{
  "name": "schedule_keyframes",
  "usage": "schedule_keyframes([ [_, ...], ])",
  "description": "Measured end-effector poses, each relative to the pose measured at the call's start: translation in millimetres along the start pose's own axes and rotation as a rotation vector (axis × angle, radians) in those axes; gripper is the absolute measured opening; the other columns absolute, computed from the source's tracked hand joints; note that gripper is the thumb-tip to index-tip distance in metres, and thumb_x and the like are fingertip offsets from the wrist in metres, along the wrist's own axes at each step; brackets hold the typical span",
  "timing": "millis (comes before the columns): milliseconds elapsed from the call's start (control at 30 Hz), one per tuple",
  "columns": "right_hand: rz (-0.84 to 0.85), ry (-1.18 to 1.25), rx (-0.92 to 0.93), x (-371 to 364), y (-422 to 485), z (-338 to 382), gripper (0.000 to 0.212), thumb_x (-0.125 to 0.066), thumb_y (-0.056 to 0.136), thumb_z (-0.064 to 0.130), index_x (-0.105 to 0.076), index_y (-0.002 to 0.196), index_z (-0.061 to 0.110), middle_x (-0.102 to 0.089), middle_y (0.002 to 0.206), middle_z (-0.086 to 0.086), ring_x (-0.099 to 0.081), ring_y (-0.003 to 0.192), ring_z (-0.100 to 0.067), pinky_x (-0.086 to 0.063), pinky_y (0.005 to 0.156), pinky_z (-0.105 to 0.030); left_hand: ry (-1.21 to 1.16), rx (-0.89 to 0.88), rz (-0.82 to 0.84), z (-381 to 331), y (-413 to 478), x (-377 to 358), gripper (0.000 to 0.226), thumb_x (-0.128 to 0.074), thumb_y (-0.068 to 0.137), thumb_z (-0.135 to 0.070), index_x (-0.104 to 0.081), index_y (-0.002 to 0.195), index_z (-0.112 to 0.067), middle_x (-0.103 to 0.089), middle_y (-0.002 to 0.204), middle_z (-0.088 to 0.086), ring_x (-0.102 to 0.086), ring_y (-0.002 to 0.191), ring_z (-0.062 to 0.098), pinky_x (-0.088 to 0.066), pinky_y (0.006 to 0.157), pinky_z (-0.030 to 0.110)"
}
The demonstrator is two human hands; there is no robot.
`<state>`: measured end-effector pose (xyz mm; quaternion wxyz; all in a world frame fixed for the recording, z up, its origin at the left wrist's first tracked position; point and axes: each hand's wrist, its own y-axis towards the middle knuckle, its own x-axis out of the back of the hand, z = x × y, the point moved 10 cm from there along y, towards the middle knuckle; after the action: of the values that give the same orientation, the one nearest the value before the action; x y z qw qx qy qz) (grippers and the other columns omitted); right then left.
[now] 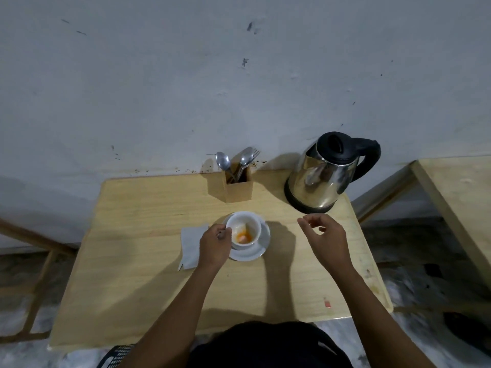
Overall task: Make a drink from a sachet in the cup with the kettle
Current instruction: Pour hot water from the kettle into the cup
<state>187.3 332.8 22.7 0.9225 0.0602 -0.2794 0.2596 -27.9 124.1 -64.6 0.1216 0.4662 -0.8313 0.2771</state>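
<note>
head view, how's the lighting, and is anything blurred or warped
Head view: dim, cool light; a soft shadow falls right of the cup on the table. Head view: the steel kettle shows dull reflections, no harsh glare. Head view: the wide lens bows the table's edges, and the floor in the lower corners is smeared.

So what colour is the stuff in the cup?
Orange stuff inside the white cup, head view.
</note>
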Motion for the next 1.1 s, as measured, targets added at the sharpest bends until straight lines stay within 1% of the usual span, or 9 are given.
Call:
schedule_keyframes([
  [100, -0.016, -0.024, 0.037, 29, 16, 1, 0.006, -0.07, 0.088, 0.022, -0.067, 0.09, 0.027, -0.067, 0.084, 0.01, -0.062, 0.083, -0.004, -0.045, 0.076, -0.021, 0.054, 0.034, -0.078, -4, -3, -1, 0.021, -0.053, 0.092, -0.024, -0.065, 0.093, -0.007, -0.065, 0.086, 0.006, -0.06, 0.083, 0.024, -0.038, 0.069, 0.027],
  [300, -0.175, -0.074, 0.094, 97, 57, 21, 0.02, -0.071, 0.086, 0.036, -0.06, 0.079, 0.02, -0.059, 0.083, 0.01, -0.056, 0.079, -0.006, -0.039, 0.068, -0.016, 0.074, 0.062, -0.188, -8, -9, -2, 0.019, -0.05, 0.092, -0.018, -0.061, 0.085, -0.004, -0.067, 0.089, 0.016, -0.061, 0.085, 0.032, -0.039, 0.071, 0.03],
  [433, -0.273, -0.085, 0.185, 131, 89, 40, 0.029, -0.065, 0.088, 0.045, -0.063, 0.107, 0.022, -0.05, 0.119, 0.006, -0.044, 0.107, 0.0, -0.04, 0.089, -0.018, 0.115, 0.075, -0.227, -15, -12, -4, 0.02, -0.047, 0.092, -0.014, -0.059, 0.088, 0.001, -0.066, 0.092, 0.019, -0.06, 0.089, 0.036, -0.039, 0.072, 0.032],
  [567, -0.152, -0.115, 0.164, 131, 133, 33, 0.044, -0.056, 0.092, 0.051, -0.058, 0.127, 0.023, -0.035, 0.146, 0.002, -0.033, 0.134, -0.013, -0.033, 0.107, -0.032, 0.12, 0.123, -0.253, -18, -16, -4, 0.019, -0.047, 0.093, -0.014, -0.06, 0.089, 0.0, -0.066, 0.097, 0.021, -0.059, 0.095, 0.038, -0.04, 0.078, 0.035],
  [700, -0.071, -0.105, 0.145, 129, 172, 24, 0.038, -0.047, 0.093, 0.054, -0.062, 0.115, 0.027, -0.053, 0.126, 0.002, -0.051, 0.118, -0.017, -0.043, 0.102, -0.04, 0.166, 0.157, -0.276, -23, -17, -3, 0.024, -0.045, 0.093, -0.014, -0.062, 0.097, 0.003, -0.066, 0.101, 0.02, -0.059, 0.1, 0.037, -0.039, 0.08, 0.033],
  [867, 0.14, -0.035, 0.119, 114, 211, 21, 0.023, -0.048, 0.096, 0.037, -0.065, 0.096, 0.022, -0.065, 0.099, 0.002, -0.061, 0.098, -0.02, -0.047, 0.083, -0.034, 0.196, 0.158, -0.332, -27, -24, -3, 0.027, -0.043, 0.093, -0.016, -0.063, 0.086, 0.001, -0.066, 0.087, 0.017, -0.061, 0.089, 0.036, -0.047, 0.081, 0.042],
  [967, 0.182, -0.029, 0.089, 110, 228, 11, 0.039, -0.052, 0.091, 0.047, -0.067, 0.079, 0.013, -0.067, 0.079, -0.005, -0.062, 0.079, -0.023, -0.048, 0.074, -0.037, 0.201, 0.175, -0.332, -26, -23, -7, 0.03, -0.042, 0.094, -0.016, -0.062, 0.078, 0.001, -0.066, 0.082, 0.018, -0.061, 0.084, 0.037, -0.046, 0.076, 0.042],
  [1033, 0.182, -0.029, 0.09, 112, 234, 5, 0.055, -0.053, 0.087, 0.057, -0.057, 0.063, 0.008, -0.055, 0.061, -0.011, -0.053, 0.06, -0.023, -0.042, 0.062, -0.034, 0.176, 0.189, -0.338, -25, -23, -7, 0.029, -0.043, 0.093, -0.014, -0.061, 0.078, 0.002, -0.065, 0.082, 0.017, -0.06, 0.084, 0.037, -0.045, 0.075, 0.041],
  [1100, 0.218, -0.018, 0.104, 113, 239, 2, 0.067, -0.055, 0.086, 0.061, -0.059, 0.058, 0.0, -0.055, 0.056, -0.019, -0.053, 0.052, -0.02, -0.042, 0.059, -0.032, 0.171, 0.187, -0.33, -26, -23, -9, 0.027, -0.044, 0.093, -0.014, -0.061, 0.08, 0.003, -0.066, 0.085, 0.017, -0.06, 0.083, 0.035, -0.045, 0.075, 0.04],
])
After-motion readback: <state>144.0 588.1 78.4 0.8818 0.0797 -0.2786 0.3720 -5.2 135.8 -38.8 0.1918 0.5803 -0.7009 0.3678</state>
